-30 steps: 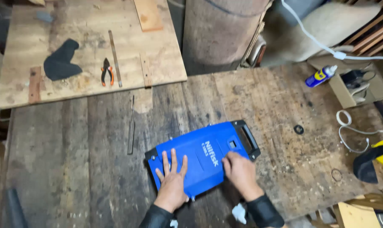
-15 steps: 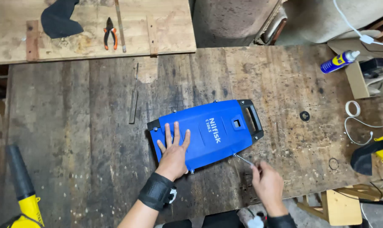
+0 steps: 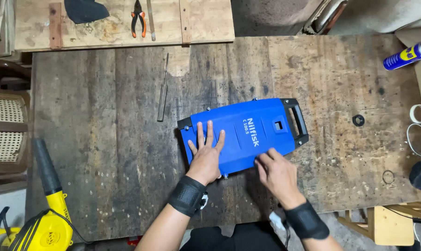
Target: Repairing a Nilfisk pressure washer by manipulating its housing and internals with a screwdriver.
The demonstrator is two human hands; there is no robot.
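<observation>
Left hand [image 3: 206, 155] spread flat, fingers apart, pressing the blue plastic machine casing [image 3: 242, 135] on my worn wooden desk [image 3: 103, 148] | right hand [image 3: 275, 174] fingers curled together at casing's near edge; whether they grip something I cannot tell | casing lies under left palm, just ahead of right fingertips | advice: keep left pressure steady so the casing stays put.

Blue plastic casing [image 3: 247, 135] with black handle, flat, slightly tilted, on workbench [image 3: 103, 153].

Machine case [image 3: 247, 135] lies mid-desk [image 3: 103, 153]; file [image 3: 162, 93] at its ten o'clock, pliers [image 3: 137, 17] beyond, washer [image 3: 358, 120] at three o'clock, spray can [image 3: 408, 55] at two
</observation>
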